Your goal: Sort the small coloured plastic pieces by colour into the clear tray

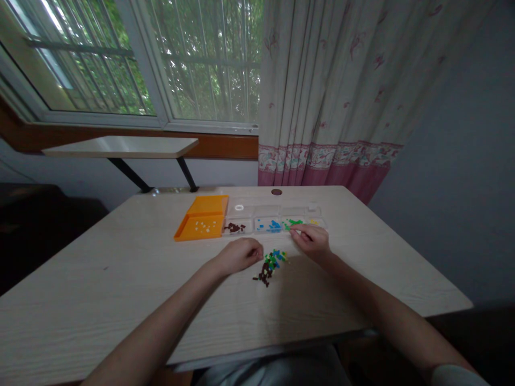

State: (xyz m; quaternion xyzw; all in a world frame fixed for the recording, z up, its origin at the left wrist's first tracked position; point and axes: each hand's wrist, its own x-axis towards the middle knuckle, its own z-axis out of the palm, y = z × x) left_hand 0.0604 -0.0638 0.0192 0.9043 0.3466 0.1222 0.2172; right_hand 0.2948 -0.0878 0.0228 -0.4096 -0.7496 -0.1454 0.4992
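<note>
Small mixed bricks in brown, green, blue and yellow lie in a loose pile (266, 273) on the table. Just left of that pile my left hand (241, 254) rests with curled fingers; what they hold, if anything, is hidden. My right hand (313, 242) is pinched at the front edge of a clear divided box (263, 210), beside the green bricks (295, 222) in one compartment. Anything between its fingertips is too small to make out. Other compartments hold brown bricks (234, 228), blue bricks (274, 226) and yellow bricks (314, 222), the last partly behind my right hand.
An orange case (192, 235) with scattered white pieces (205, 227) stands open at the box's left end. A raised shelf (124, 146) on black legs spans the back left of the table (100, 289). A dark round disc (276, 192) sits near the back edge, before the curtain (322, 107).
</note>
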